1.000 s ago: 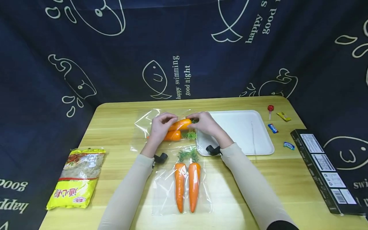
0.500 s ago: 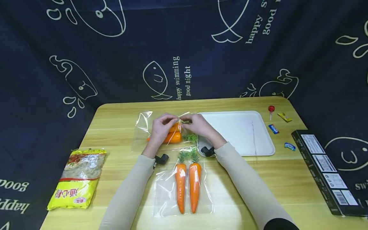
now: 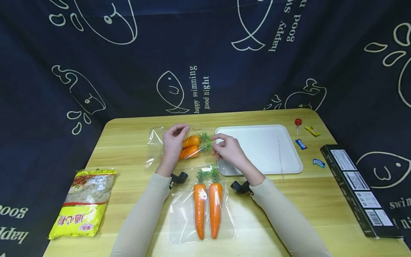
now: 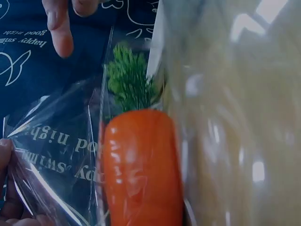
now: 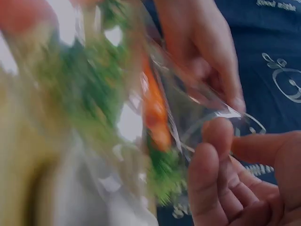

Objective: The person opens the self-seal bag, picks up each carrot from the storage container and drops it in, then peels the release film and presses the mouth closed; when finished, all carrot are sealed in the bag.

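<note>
Greens beside the hand: the green tops (image 3: 205, 138) of the two carrots (image 3: 189, 151) in the far bag (image 3: 155, 141) pointed toward the white tray (image 3: 260, 150); their long axis ran roughly sideways, orange bodies away from the tray.
Nearer hand: the right hand (image 3: 229, 150), over the tray's left edge, was closer to the greens; the left hand (image 3: 173, 142), farther left of the tray, was closer to the bodies and hid their tips.
Far bag's place: left of the tray on the desk (image 3: 135, 139), to the right of the left fingers and to the left of the right ones.
Left fingers: clamped on the edge of the clear film.
Right fingers: apart, index reaching out toward the greens; whether a tip touched film could not be told.
Front bag (image 3: 181, 214): left of the tray and nearer the person, with two more carrots.
</note>
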Demonstrator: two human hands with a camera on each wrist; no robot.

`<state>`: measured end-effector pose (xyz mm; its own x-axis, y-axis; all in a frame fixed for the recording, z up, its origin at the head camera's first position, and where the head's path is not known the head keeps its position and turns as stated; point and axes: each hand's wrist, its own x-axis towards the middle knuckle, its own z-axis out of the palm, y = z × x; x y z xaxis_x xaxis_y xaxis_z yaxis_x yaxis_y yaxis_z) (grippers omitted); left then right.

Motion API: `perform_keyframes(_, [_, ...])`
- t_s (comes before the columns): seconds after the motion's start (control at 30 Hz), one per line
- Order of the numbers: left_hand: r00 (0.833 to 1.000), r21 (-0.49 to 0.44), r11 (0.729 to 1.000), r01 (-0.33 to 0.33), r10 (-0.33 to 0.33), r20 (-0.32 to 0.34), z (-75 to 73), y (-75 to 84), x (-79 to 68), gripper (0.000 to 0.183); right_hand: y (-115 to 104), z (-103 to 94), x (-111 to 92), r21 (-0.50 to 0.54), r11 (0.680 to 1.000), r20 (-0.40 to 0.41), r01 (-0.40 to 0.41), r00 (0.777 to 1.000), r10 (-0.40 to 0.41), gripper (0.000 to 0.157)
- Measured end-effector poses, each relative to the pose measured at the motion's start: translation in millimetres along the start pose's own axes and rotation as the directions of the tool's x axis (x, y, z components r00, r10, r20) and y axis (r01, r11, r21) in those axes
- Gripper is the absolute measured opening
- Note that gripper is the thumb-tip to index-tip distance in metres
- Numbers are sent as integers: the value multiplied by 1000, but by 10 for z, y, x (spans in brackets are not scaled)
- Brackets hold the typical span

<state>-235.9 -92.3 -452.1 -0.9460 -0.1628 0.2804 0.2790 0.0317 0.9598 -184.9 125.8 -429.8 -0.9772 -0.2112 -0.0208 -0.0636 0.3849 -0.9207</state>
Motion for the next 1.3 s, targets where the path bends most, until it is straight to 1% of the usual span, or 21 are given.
perform_keyframes(0.07, [1000, -16, 1000, -2, 2, -17, 17, 24, -3, 18, 30, 96, 15, 44, 998, 19, -42, 999, 41, 33])
perform_keyframes(0.17, [1000, -25, 1000, -8, 7, -29, 48, 39, -16, 18, 82, 210, 72, 116, 990, 10, -86, 996, 85, 37])
perform_keyframes(0.3, [999, -26, 999, -30, 29, -32, 88, 59, -30, 19, 145, 280, 183, 189, 975, 3, -113, 993, 115, 43])
perform_keyframes(0.43, [999, -36, 999, -38, 37, -22, 120, 84, -37, 22, 196, 274, 260, 223, 964, 16, -144, 989, 144, 36])
perform_keyframes(0.53, [999, -36, 999, -33, 33, -11, 128, 122, -40, 23, 219, 236, 276, 227, 964, 9, -138, 990, 139, 28])
perform_keyframes(0.6, [999, -23, 999, -34, 34, 1, 123, 162, -46, 22, 218, 201, 268, 209, 973, -2, -102, 995, 105, 25])
perform_keyframes(0.7, [996, 62, 995, -74, 71, 45, 106, 292, -69, 18, 209, 142, 233, 126, 992, -41, -27, 999, 33, 22])
perform_keyframes(0.77, [988, 150, 981, -123, 107, 109, 81, 395, -76, 14, 182, 98, 191, 38, 999, -68, 26, 997, -23, 20])
perform_keyframes(0.8, [979, 194, 969, -154, 123, 163, 60, 436, -62, 13, 169, 75, 170, -15, 998, -78, 55, 995, -56, 19])
perform_keyframes(0.83, [963, 229, 955, -186, 132, 233, 33, 469, -32, 11, 154, 55, 152, -67, 994, -84, 80, 993, -86, 18])
perform_keyframes(0.87, [941, 249, 944, -215, 131, 313, 1, 491, 14, 9, 139, 34, 135, -116, 987, -85, 107, 989, -117, 17])
perform_keyframes(0.9, [911, 254, 939, -231, 116, 397, -32, 488, 79, 8, 123, 13, 118, -168, 977, -84, 133, 985, -149, 16])
perform_keyframes(0.93, [870, 246, 939, -241, 96, 483, -67, 476, 160, 7, 107, -8, 104, -209, 966, -78, 155, 982, -174, 15])
perform_keyframes(0.97, [821, 231, 943, -241, 71, 567, -100, 463, 248, 6, 96, -28, 94, -244, 953, -68, 178, 977, -200, 14])
perform_keyframes(1.0, [769, 217, 950, -226, 37, 638, -127, 433, 343, 6, 86, -46, 85, -275, 940, -57, 201, 973, -225, 13])
perform_keyframes(1.03, [718, 207, 957, -202, 0, 696, -144, 416, 427, 8, 78, -63, 77, -299, 927, -42, 225, 968, -248, 13])
perform_keyframes(1.07, [672, 198, 965, -173, -31, 740, -152, 385, 508, 10, 70, -80, 69, -318, 915, -28, 247, 963, -269, 12])
perform_keyframes(1.13, [597, 192, 975, -115, -87, 797, -142, 304, 640, 15, 59, -108, 59, -336, 895, 8, 293, 951, -308, 11])
perform_keyframes(1.17, [566, 197, 977, -88, -114, 817, -126, 258, 687, 18, 56, -120, 54, -338, 886, 28, 317, 944, -328, 12])
perform_keyframes(1.23, [517, 220, 974, -45, -166, 840, -70, 155, 755, 27, 54, -139, 45, -334, 873, 65, 356, 932, -356, 12])
perform_keyframes(1.3, [489, 263, 964, -24, -219, 845, 9, 44, 799, 35, 61, -154, 34, -326, 866, 91, 379, 924, -371, 13])
